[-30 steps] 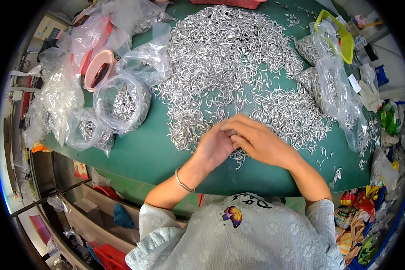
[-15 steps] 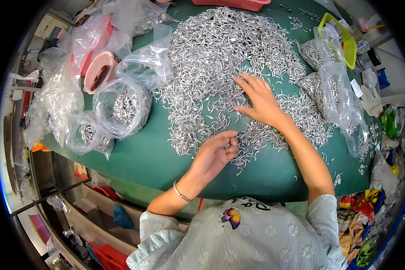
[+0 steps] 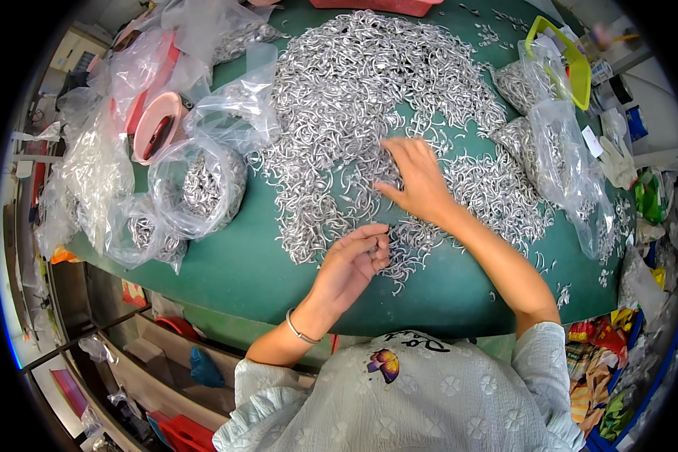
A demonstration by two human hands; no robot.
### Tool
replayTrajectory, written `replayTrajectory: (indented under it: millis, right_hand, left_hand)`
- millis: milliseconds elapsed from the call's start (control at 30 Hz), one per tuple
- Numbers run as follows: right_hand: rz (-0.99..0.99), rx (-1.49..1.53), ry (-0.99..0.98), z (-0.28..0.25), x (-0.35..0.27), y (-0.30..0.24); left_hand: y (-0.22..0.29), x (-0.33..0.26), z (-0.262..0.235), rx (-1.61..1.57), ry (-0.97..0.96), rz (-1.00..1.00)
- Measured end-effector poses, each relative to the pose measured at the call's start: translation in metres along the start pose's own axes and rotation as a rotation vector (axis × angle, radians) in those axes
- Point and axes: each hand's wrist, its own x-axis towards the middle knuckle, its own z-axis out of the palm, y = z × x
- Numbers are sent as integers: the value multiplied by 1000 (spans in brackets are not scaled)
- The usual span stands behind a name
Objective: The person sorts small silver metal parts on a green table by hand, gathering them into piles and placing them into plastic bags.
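A broad heap of small curved silver metal pieces [image 3: 331, 90] covers the middle of the green table [image 3: 233, 271]. Over its inner part, my right hand [image 3: 416, 177] reaches with the thumb apart from the fingers, fingertips at the loose pieces. Closer to me, palm turned inward, is my left hand [image 3: 350, 260], a bangle on its wrist. Its fingers are curled in toward the thumb at the heap's near edge; what they hold, if anything, is too small to make out. A smaller patch of pieces lies just right of it.
Clear plastic bags [image 3: 203, 184] of the same pieces stand on the left, by a pink bowl [image 3: 158, 128]. More filled bags [image 3: 554, 143] lie on the right, near a yellow-green basket [image 3: 572, 64]. A red tray [image 3: 377, 6] sits at the far edge.
My right hand has drawn slightly toward me and to the left over the pieces. The left hand stays nearly in place, its fingers still curled. The whole view has shifted slightly.
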Motion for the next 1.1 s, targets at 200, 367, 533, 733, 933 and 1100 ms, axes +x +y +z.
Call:
replayTrajectory:
  millis: [200,367,533,733,933,1100]
  right_hand:
    - [-34,99,-123,-17,-39,-15]
    - [-40,145,-237,-47,-54,-14]
    - [43,222,-173,-69,-61,-3]
    - [455,351,-58,-88,-63,18]
    - [129,-167,66,-63,-22,-10]
    - [96,-31,-70,9,-5,-26]
  left_hand:
    - [1,-5,0,13,-3,27]
    - [3,-9,-4,7,-30,44]
    - [5,-13,-9,-12,-41,58]
    - [6,-18,-10,3,2,68]
    - [6,-23,-7,-8,-10,81]
    - [0,-23,-6,4,-11,55]
